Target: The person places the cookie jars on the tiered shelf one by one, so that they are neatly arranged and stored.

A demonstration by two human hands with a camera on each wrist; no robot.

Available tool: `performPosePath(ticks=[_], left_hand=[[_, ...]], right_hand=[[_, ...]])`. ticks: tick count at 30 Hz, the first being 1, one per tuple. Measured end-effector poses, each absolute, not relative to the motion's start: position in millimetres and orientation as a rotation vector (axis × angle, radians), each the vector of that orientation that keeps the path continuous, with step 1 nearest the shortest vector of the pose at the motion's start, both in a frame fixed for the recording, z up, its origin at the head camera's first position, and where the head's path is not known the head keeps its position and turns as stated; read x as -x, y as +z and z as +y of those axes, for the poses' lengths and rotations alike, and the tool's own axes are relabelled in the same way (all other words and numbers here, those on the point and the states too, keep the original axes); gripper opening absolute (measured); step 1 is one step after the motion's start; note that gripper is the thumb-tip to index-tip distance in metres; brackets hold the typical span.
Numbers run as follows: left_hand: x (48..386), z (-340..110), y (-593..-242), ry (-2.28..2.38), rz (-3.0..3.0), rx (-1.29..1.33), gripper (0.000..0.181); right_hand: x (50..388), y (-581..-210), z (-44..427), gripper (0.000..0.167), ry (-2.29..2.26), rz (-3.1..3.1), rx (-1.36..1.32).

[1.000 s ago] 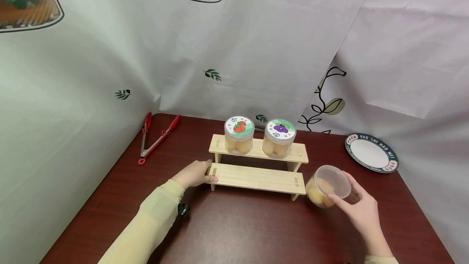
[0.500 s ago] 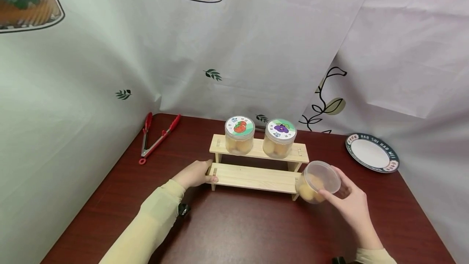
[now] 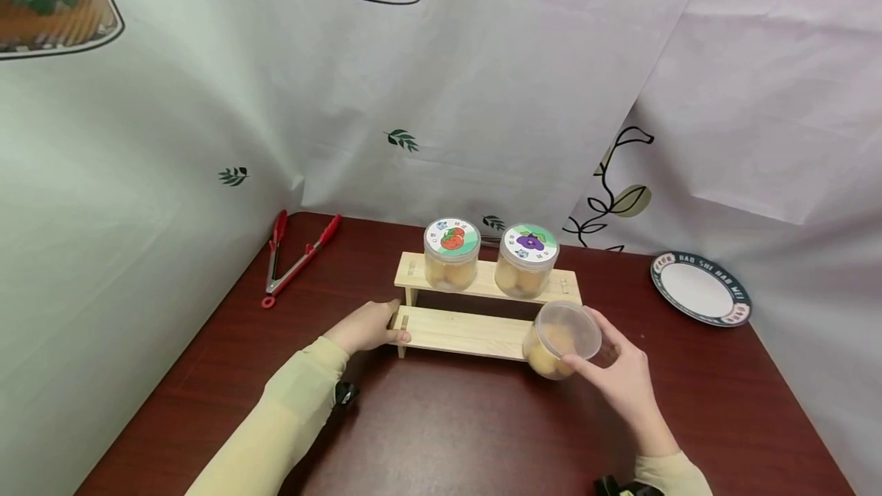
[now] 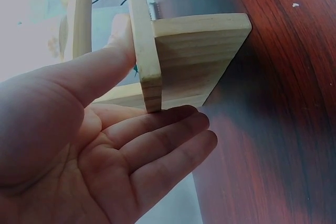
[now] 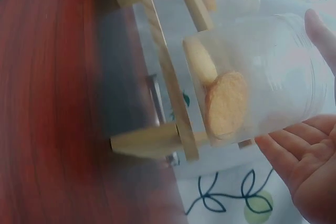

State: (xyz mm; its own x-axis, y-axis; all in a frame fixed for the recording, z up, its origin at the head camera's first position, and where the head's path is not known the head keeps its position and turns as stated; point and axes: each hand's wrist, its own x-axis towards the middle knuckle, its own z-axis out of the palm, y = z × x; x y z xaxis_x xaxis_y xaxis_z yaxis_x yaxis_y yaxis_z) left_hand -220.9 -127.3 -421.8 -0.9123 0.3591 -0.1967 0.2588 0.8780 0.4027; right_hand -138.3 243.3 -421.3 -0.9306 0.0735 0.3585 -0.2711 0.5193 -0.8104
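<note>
My right hand (image 3: 623, 381) grips a clear plastic jar (image 3: 554, 343) by its upper side, thumb in front. The jar leans a little at the right end of the lower board of a two-step wooden stand (image 3: 458, 331). Round yellow-brown cookies (image 5: 227, 106) lie near its bottom in the right wrist view. I cannot tell whether the jar touches the board. My left hand (image 3: 367, 327) holds the left end of that lower board, thumb on top; the left wrist view shows its fingers (image 4: 168, 153) beside the board's end.
On the upper step stand a jar with a tomato lid (image 3: 451, 255) and one with an eggplant lid (image 3: 527, 260). Red-handled tongs (image 3: 292, 266) lie at the back left. A round plate (image 3: 699, 288) is at the back right. Cloth walls (image 3: 482, 98) border the table.
My right hand has carried the jar leftward, from beside the stand to the right end of the lower step. My left hand and the stand have stayed in place.
</note>
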Motion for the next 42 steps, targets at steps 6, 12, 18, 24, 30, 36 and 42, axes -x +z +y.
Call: performPosePath(ticks=[6, 12, 18, 24, 30, 36, 42], left_hand=[[220.7, -128.3, -423.7, 0.554, 2.782, -0.465, 0.064], [220.4, -128.2, -423.8, 0.562, 2.770, -0.448, 0.064], [220.7, -128.4, -424.8, 0.562, 2.776, -0.449, 0.061], [221.4, -128.4, -423.6, 0.553, 2.783, -0.460, 0.062], [222.0, -126.5, -423.0, 0.543, 2.788, -0.469, 0.062], [221.8, -126.4, -424.2, 0.551, 2.796, -0.472, 0.058], [220.8, -127.9, -424.5, 0.563, 2.798, -0.466, 0.058]], right_hand=[[145.7, -421.0, 226.4, 0.073, 1.431, -2.407, -0.224], [150.7, -421.7, 207.7, 0.073, 1.545, -2.428, -0.244], [154.9, -419.2, 190.5, 0.075, 1.496, -2.483, -0.274], [160.9, -418.1, 173.5, 0.075, 1.561, -2.474, -0.346], [169.0, -417.5, 154.2, 0.077, 1.657, -2.459, -0.381], [173.9, -418.7, 136.1, 0.081, 1.646, -2.508, -0.394], [175.4, -422.3, 121.5, 0.081, 1.651, -2.515, -0.372]])
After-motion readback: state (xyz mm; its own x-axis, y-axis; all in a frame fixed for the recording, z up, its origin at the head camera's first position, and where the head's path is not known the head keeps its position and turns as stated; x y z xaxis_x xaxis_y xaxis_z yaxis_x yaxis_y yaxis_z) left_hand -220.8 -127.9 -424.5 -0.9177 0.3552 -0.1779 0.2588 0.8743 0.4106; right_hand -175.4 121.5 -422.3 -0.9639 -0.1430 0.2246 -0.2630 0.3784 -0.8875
